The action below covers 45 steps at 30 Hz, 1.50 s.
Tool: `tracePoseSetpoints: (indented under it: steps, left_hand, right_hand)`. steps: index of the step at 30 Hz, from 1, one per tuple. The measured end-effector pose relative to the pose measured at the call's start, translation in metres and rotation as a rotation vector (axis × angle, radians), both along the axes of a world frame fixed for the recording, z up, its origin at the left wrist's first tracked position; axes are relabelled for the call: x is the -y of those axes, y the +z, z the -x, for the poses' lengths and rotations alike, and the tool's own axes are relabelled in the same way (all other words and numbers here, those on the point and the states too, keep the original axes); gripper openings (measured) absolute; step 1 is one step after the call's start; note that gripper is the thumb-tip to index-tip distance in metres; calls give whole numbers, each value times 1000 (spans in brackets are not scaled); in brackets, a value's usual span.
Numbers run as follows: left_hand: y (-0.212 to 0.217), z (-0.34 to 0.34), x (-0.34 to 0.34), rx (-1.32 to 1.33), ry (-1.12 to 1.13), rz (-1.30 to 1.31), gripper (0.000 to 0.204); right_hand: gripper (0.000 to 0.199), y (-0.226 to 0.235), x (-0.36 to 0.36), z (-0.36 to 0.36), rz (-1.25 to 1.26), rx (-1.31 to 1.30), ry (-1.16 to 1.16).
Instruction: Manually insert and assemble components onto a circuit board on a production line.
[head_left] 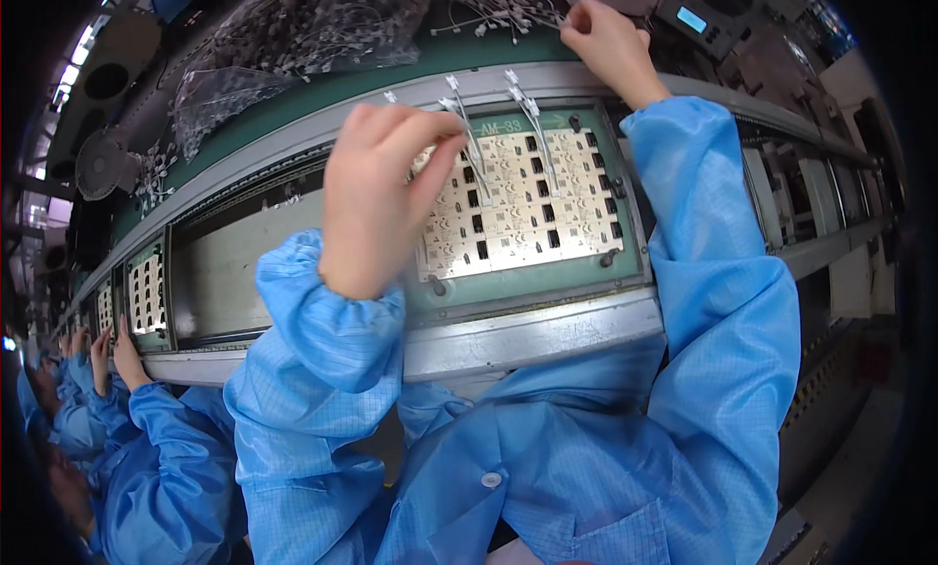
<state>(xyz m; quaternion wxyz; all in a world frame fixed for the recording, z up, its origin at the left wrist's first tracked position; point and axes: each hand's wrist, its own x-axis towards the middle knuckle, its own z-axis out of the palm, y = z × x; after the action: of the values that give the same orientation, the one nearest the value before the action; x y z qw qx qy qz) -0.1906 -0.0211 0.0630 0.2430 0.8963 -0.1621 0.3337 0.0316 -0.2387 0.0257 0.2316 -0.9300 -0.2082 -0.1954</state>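
My left hand point(376, 189), blurred by motion, is over the left part of a panel of small pale circuit boards point(508, 235). Its thumb and fingertips close together beside a white-ended wire lead point(477, 150); whether they grip it, I cannot make out. Another short wire lead point(539, 135) lies across the panel's upper middle, its connectors sticking out over the far edge. A green carrier plate point(489, 280) frames the panel. Reaching past the rail, my right hand point(614, 52) has thumb and fingers pinched beside a loose pile of wire leads point(498, 6). What is in that pinch is hidden.
Metal conveyor rails point(547, 328) run along both sides of the carrier. Behind lies a clear plastic bag point(313, 27) full of wire leads. A device with a lit screen point(692, 19) stands far right. At left, co-workers' hands point(125, 355) reach another panel point(147, 289); a fan point(101, 167) sits beyond.
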Motion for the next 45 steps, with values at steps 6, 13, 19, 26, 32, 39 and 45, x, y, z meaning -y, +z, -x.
tracePoseSetpoints:
  steps: [6, 13, 19, 26, 32, 39, 45]
  left_hand:
    - [-1, 3, 4, -125, -44, 91, 15]
    - [-11, 21, 30, 33, 152, -424, 12]
    - [-21, 28, 43, -110, 153, -497, 8]
    - [-12, 32, 46, -289, 138, -401, 4]
    - [-15, 33, 45, -343, 136, -354, 4]
    - [-18, 40, 48, -232, 83, -443, 5]
    - [-2, 41, 40, -431, -51, -484, 17]
  right_hand:
    - [9, 34, 8, 14, -854, -393, 463]
    - [22, 59, 7, 61, -1284, -568, 312]
    - [22, 51, 27, 65, -1157, -548, 439]
    - [10, 56, 32, 66, -1134, -560, 510]
    - [11, 55, 31, 64, -1118, -534, 539]
    - [20, 58, 30, 66, -1048, -486, 588]
    - [28, 38, 46, 99, -917, -334, 629]
